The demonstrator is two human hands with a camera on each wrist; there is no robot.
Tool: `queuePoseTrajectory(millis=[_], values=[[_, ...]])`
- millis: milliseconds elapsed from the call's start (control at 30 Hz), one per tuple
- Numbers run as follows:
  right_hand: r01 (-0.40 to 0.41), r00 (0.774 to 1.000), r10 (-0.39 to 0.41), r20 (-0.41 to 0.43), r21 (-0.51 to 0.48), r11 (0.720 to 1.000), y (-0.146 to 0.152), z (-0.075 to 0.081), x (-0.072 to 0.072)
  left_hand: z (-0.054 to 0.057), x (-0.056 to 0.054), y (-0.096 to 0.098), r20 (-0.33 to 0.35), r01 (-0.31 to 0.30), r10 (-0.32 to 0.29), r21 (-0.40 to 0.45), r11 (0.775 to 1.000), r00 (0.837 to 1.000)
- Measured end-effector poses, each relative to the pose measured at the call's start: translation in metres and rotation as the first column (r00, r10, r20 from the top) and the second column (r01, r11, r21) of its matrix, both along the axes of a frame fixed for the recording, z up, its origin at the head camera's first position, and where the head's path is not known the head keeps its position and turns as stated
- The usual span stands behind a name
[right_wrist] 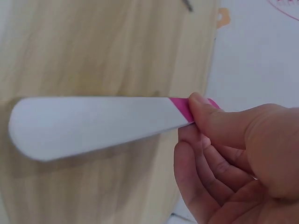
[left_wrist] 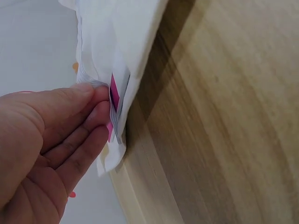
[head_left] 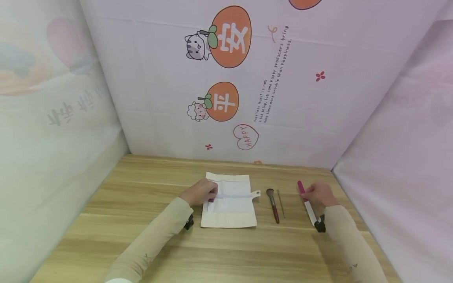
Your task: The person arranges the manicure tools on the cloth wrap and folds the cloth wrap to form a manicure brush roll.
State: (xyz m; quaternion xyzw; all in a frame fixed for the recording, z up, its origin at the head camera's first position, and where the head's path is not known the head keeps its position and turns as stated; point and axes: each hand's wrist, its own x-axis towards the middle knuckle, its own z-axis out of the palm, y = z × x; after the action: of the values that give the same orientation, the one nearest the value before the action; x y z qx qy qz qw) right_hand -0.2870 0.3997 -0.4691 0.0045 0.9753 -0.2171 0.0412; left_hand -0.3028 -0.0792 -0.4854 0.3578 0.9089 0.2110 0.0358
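A white fabric roll lies unfolded on the table, with a pale elastic band across its middle. At its left side my left hand pinches that band between thumb and fingers. A flat pink-and-white piece sits behind the band in the left wrist view, close to the fingertips. My right hand, off to the right, grips a nail file by its pink part. The file's wide white end points back towards the wrist, and the fingers hide some of its pink end.
Between the roll and my right hand lie a brush with a dark red handle and a thin metal tool. A snap tab sticks out from the roll's right edge. Printed cloth walls enclose the wooden table.
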Motion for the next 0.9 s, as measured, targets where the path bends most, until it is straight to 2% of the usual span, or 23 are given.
queuePoseTrajectory(millis=[133, 367, 500, 667, 900], values=[[-0.003, 1.000, 0.004, 0.013, -0.033, 0.999, -0.012, 0.011, -0.005, -0.001, -0.001, 0.000, 0.015, 0.007, -0.007, 0.015, 1.000, 1.000], [-0.023, 0.998, 0.036, 0.061, -0.198, 0.980, -0.051, 0.026, -0.019, -0.001, 0.000, -0.002, 0.040, -0.014, 0.013, 0.023, 1.000, 0.999], [-0.046, 0.998, 0.056, 0.037, -0.222, 0.974, -0.082, 0.037, -0.026, 0.000, 0.002, -0.003, 0.047, -0.020, 0.018, 0.031, 0.999, 0.999], [-0.075, 0.996, 0.084, 0.016, -0.309, 0.948, -0.122, 0.046, -0.035, 0.000, 0.003, -0.003, 0.037, -0.025, 0.024, 0.023, 0.999, 0.999], [-0.098, 0.995, 0.099, -0.017, -0.370, 0.924, -0.175, 0.048, -0.047, -0.001, 0.002, -0.003, 0.040, -0.031, 0.030, 0.023, 0.999, 0.999]])
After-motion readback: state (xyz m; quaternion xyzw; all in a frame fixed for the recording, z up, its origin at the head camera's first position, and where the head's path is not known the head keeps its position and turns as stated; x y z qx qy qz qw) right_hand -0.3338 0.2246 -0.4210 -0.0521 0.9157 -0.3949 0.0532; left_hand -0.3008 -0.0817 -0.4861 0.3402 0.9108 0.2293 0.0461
